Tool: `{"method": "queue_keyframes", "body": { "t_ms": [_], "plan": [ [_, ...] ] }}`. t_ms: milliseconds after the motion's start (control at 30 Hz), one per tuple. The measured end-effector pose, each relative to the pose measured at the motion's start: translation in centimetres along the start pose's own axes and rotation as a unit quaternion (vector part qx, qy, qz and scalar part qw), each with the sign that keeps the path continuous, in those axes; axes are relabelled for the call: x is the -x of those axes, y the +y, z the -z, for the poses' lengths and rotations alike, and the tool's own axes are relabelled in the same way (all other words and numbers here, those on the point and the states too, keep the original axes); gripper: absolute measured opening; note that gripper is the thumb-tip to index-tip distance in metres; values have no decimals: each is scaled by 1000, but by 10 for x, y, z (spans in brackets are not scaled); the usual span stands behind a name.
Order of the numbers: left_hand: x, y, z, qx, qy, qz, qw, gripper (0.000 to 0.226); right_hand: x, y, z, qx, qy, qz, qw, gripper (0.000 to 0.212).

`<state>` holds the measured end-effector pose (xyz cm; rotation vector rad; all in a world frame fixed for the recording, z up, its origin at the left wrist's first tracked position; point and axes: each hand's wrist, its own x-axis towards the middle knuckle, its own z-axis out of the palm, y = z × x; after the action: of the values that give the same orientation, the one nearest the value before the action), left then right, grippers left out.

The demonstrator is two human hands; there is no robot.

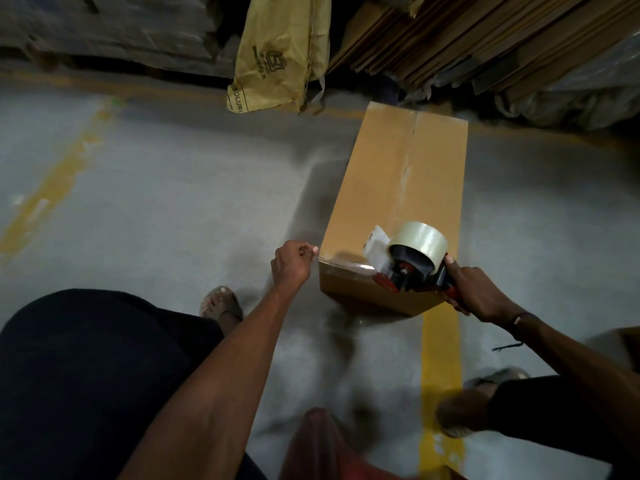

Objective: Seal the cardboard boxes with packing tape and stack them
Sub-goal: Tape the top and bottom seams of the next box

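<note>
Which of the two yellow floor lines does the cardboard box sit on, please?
The solid yellow line on the right, running under the cardboard box beside the right hand; the worn, patchy line lies far left, touching nothing.

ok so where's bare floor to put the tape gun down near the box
Bare grey floor lies left of the cardboard box, between it and the faded yellow line. More lies right of the box. Behind it, the flat cardboard stack and yellow bag crowd in.

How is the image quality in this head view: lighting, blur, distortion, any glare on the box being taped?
Head view: dim overall, darkest along the top by the stacked flat cardboard; wide-angle bending at the edges; motion blur on the right foot; a small glare patch on tape at the cardboard box near edge, beside the tape dispenser held by the right hand; left hand reasonably sharp.
</note>
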<state>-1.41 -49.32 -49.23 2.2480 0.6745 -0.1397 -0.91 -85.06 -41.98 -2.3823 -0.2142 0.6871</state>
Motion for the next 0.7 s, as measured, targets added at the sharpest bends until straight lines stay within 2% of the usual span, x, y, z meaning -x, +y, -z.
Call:
{"method": "queue_keyframes", "body": {
  "t_ms": [133, 300, 433, 500, 633, 700],
  "plan": [
    [-3, -5, -5, -6, 1, 9, 1000, 22, -8, 7, -4, 23, -1, 24, 999, 87],
    [-4, -17, -16, 28, -9, 25, 999, 26, -19, 19, -14, 43, 2, 22, 999, 66],
    [-4, -22, -24, 55, -33, 46, 997, 20, -16, 17, -14, 23, 24, 30, 999, 75],
    [2, -21, -22, 21, -40, 70, 997, 28, -15, 17, -13, 18, 16, 48, 999, 66],
    [9, -15, -12, 9, 72, 64, 995, 23, -14, 13, -8, -21, -26, 35, 999, 54],
    [10, -1, -9, 43, 76, 56, 995, 13, -17, 11, -6, -6, -24, 21, 999, 52]
  ]
}}
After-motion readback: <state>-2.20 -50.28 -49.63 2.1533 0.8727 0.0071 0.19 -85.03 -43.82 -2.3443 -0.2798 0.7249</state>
